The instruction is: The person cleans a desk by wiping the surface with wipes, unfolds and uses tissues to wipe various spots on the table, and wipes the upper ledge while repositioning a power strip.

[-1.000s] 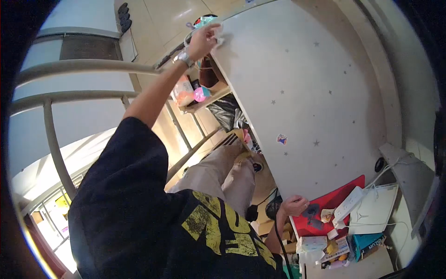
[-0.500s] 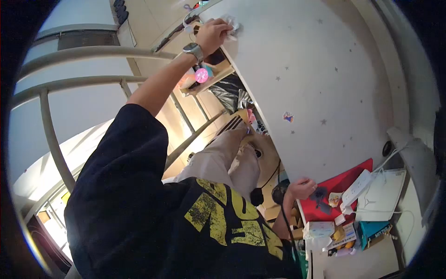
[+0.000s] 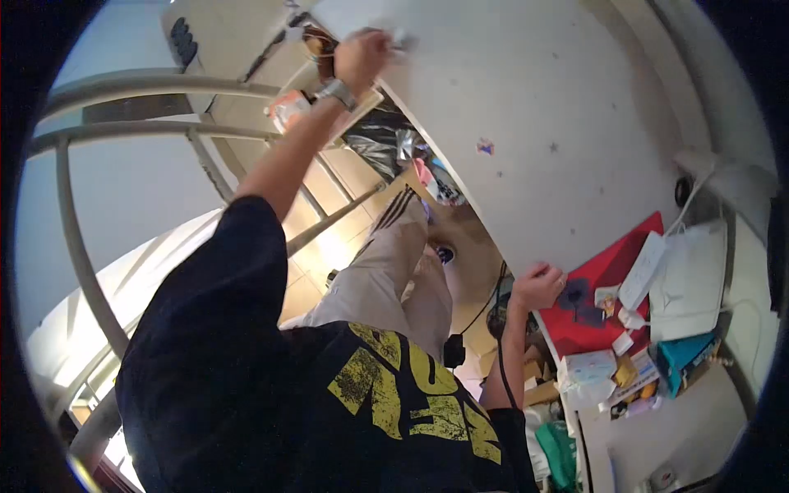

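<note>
My left hand (image 3: 362, 62), with a watch (image 3: 335, 93) on its wrist, is at the far end of the white tabletop (image 3: 526, 90), over its edge. Its fingers close on a crumpled white tissue (image 3: 400, 43), blurred by motion and pressed against the surface. At the near part of the same edge rests my right hand (image 3: 538, 286), fingers curled in a loose fist, nothing seen in them. Right beside it lies a red sheet (image 3: 588, 324) with dark shapes on it.
Small stickers (image 3: 485, 147) dot the tabletop. A white power strip (image 3: 642, 269), a white case (image 3: 689, 283), a tissue pack (image 3: 587, 378) and small boxes crowd the near right. Metal bed rails (image 3: 156, 85) run along my left. A black bag (image 3: 374, 140) sits below the table edge.
My view has shifted, so the table contents sit differently in frame. My left hand has moved the tissue along the edge, somewhat nearer to me. My right hand stays by the red sheet.
</note>
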Action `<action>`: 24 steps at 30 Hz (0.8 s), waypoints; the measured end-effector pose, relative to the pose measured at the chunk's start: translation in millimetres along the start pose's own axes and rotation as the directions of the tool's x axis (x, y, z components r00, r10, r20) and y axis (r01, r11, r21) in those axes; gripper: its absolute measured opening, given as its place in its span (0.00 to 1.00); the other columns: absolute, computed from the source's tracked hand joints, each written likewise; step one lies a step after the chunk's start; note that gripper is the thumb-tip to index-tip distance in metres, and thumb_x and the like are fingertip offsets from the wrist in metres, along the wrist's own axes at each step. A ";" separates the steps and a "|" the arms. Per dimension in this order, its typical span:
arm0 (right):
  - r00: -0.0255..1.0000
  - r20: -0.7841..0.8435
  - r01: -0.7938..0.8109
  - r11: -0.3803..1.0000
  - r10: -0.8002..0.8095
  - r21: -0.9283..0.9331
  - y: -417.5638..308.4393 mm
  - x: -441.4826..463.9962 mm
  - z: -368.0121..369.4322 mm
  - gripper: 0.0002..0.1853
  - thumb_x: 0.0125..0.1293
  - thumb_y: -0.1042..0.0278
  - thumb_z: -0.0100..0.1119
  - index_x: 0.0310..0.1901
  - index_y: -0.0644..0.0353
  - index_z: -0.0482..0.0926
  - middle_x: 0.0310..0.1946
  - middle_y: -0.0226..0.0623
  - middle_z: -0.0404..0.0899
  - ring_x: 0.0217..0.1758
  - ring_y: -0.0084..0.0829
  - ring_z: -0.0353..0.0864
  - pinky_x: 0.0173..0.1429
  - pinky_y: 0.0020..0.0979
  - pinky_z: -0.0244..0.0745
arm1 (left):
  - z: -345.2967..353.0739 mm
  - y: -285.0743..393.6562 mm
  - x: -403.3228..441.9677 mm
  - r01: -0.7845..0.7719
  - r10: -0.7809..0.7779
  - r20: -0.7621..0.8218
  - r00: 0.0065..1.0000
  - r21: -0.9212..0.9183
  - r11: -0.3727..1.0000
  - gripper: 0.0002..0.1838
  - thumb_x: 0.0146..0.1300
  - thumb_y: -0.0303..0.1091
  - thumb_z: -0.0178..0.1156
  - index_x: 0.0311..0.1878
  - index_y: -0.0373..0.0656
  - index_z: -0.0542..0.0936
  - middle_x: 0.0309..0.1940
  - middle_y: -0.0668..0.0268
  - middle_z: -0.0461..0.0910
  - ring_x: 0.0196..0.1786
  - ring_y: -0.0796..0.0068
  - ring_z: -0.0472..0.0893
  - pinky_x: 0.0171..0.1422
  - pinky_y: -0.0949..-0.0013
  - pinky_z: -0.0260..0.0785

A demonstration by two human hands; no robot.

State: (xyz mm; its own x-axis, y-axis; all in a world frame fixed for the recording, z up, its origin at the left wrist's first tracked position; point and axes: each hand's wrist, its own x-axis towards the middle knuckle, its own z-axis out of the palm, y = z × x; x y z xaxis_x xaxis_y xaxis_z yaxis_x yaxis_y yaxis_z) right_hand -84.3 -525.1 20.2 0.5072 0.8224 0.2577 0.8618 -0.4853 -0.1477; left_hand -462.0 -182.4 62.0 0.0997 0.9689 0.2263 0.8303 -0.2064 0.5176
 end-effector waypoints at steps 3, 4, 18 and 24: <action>1.000 -0.020 0.015 1.000 -0.014 0.026 -2.6 2.0 0.0 0.13 0.62 0.62 0.54 0.28 0.63 0.70 0.30 0.48 0.72 0.39 0.54 0.73 0.42 0.51 0.69 | 32.6 10.3 -29.7 -0.239 0.277 -0.248 0.928 0.175 0.955 0.05 0.54 0.31 0.61 0.33 0.50 0.84 0.25 0.66 0.81 0.31 0.66 0.82 0.33 0.63 0.73; 0.999 -0.026 0.023 0.999 -0.022 0.036 -3.2 0.4 -3.1 0.12 0.62 0.62 0.55 0.28 0.62 0.70 0.30 0.48 0.72 0.39 0.53 0.74 0.41 0.51 0.69 | 42.2 42.5 -61.8 -0.088 0.068 -0.102 0.992 -0.213 0.973 0.06 0.52 0.28 0.60 0.32 0.50 0.83 0.25 0.67 0.80 0.28 0.64 0.80 0.32 0.63 0.73; 0.999 -0.050 -0.001 1.000 0.002 0.025 1.2 -0.5 -1.8 0.13 0.63 0.61 0.55 0.27 0.61 0.69 0.30 0.46 0.72 0.36 0.51 0.75 0.37 0.49 0.71 | 87.7 113.1 -122.0 -0.168 0.182 0.070 0.981 -0.163 0.972 0.11 0.47 0.27 0.63 0.37 0.47 0.82 0.37 0.65 0.81 0.40 0.59 0.76 0.43 0.60 0.71; 0.998 -0.054 0.016 0.999 -0.014 0.043 -0.4 1.5 -3.8 0.12 0.62 0.63 0.55 0.27 0.62 0.68 0.30 0.48 0.72 0.37 0.52 0.74 0.38 0.50 0.70 | 127.9 192.7 -203.6 -0.686 0.765 0.074 0.640 -0.391 0.613 0.14 0.51 0.31 0.60 0.44 0.45 0.82 0.44 0.63 0.81 0.47 0.66 0.78 0.51 0.57 0.72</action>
State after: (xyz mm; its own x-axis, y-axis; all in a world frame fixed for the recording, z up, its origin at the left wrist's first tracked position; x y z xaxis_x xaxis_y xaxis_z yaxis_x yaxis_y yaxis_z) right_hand -84.0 -524.9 24.2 0.4945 0.8117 0.3107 0.8692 -0.4590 -0.1841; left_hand -252.2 -402.0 10.1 0.7395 0.4728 0.4792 0.2262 -0.8450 0.4847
